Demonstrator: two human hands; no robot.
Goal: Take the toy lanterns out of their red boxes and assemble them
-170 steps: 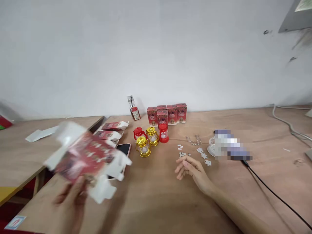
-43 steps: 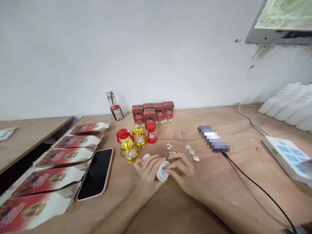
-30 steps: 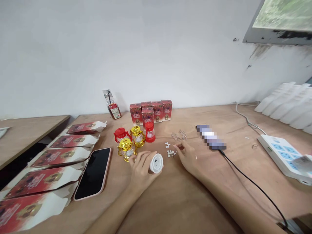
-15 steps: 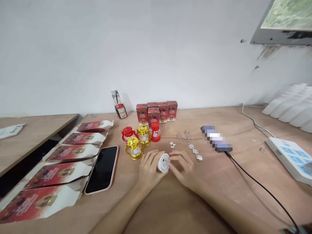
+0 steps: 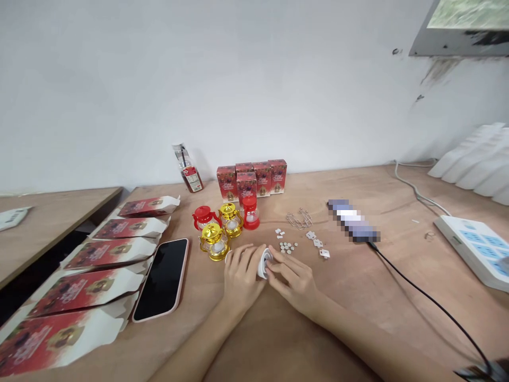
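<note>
My left hand (image 5: 243,273) is wrapped round a white plastic cylinder (image 5: 262,263), tipped on its side with its round, recessed end facing right. The fingers of my right hand (image 5: 292,278) are closed against that end and its rim; whether a small part is pinched there is hidden. Small silvery discs (image 5: 285,248) like button cells lie just beyond my right hand. Several small lanterns stand behind my left hand, among them a gold lantern (image 5: 214,242) and a red lantern (image 5: 250,214). Small white plastic tabs (image 5: 318,243) and bent wire pieces (image 5: 300,218) lie farther back on the right.
Opened red printed boxes (image 5: 85,286) line the left edge, next to a phone (image 5: 162,278). Closed red boxes (image 5: 246,187) and a bottle (image 5: 191,178) stand near the wall. On the right are a cabled device (image 5: 352,220) and a white power strip (image 5: 473,249).
My right fingers have moved up and over the rim of the white cylinder, whose end is turned more to the right. The silvery discs, largely covered before, show now. The view has shifted slightly.
</note>
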